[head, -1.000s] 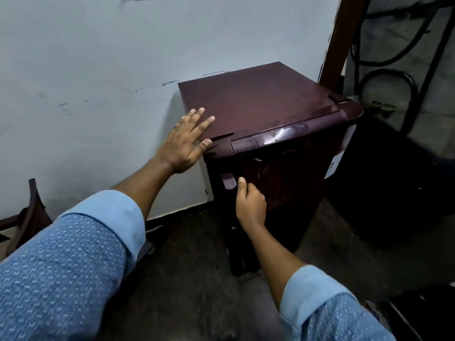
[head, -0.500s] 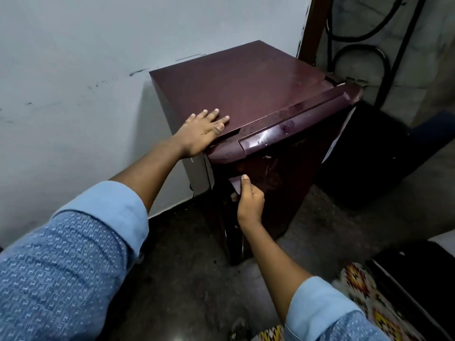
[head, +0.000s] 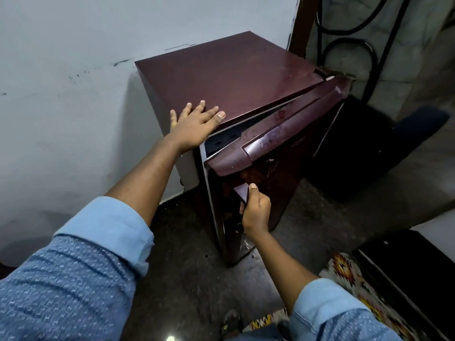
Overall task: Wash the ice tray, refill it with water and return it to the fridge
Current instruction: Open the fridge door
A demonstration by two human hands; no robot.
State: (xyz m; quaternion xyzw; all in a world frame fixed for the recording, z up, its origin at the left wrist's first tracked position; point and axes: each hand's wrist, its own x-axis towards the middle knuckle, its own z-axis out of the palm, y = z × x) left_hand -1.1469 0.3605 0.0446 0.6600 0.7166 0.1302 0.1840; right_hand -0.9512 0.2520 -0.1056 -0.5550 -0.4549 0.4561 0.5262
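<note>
Nothing here can be read as text, brand, number or sign. The fridge door (head: 283,148) carries faint pale marks (head: 272,166) just below its top band, too blurred to make out as letters. A pale strip (head: 329,130) along the door's right edge shows no legible print.

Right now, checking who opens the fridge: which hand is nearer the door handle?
Right. The right hand grips the door handle; the left hand rests flat on the fridge top, above it.

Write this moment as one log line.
left hand: flat on fridge top | right hand: grips handle | door: ajar | ice tray: not in view
</note>
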